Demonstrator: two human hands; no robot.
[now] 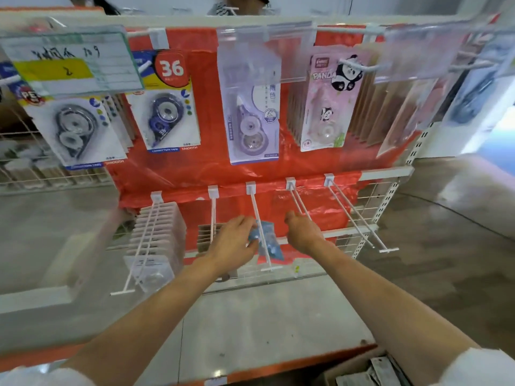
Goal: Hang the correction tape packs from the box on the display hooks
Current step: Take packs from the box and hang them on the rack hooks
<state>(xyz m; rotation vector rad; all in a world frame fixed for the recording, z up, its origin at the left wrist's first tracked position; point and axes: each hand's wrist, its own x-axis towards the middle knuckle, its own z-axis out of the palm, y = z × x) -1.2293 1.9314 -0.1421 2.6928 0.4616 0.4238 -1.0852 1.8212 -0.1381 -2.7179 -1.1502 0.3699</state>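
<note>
Currently the left hand (235, 238) pinches a blue correction tape pack (267, 240) by its upper left edge, fingers curled on it. The pack sits right at the middle lower hook (260, 229), the wire crossing in front of it; can't tell if the hang hole is on the wire yet.

Right hand (302, 232) is just right of the pack, fingers curled in toward the next hook over (299, 201). Can't tell whether it grips that wire or holds nothing; it doesn't appear to touch the pack.

My read on doing the step well: keep the pack square to the wire, feed the hole over the T-shaped tip, then slide it back toward the red backing (211, 162). Right hand could steady the hook so it doesn't flex. Pinch high on the card, near the hole, for less swing.

Edges and room:
- Hook on the left (213, 215) carries brown card backs, near the left knuckles. Tight side.
- Far left hook (145, 238) is loaded with clear packs, well apart.
- Two hooks on the right (354, 215) look bare, so open room there.
- T-bar tips stick out toward the person, a snag risk for wrists on pulling back.
- Upper row of hung packs (172, 107) is well above, no conflict.

The cardboard box (359, 369) with more packs is at bottom right, below the right forearm. Plenty left to hang, I'd judge.
</note>
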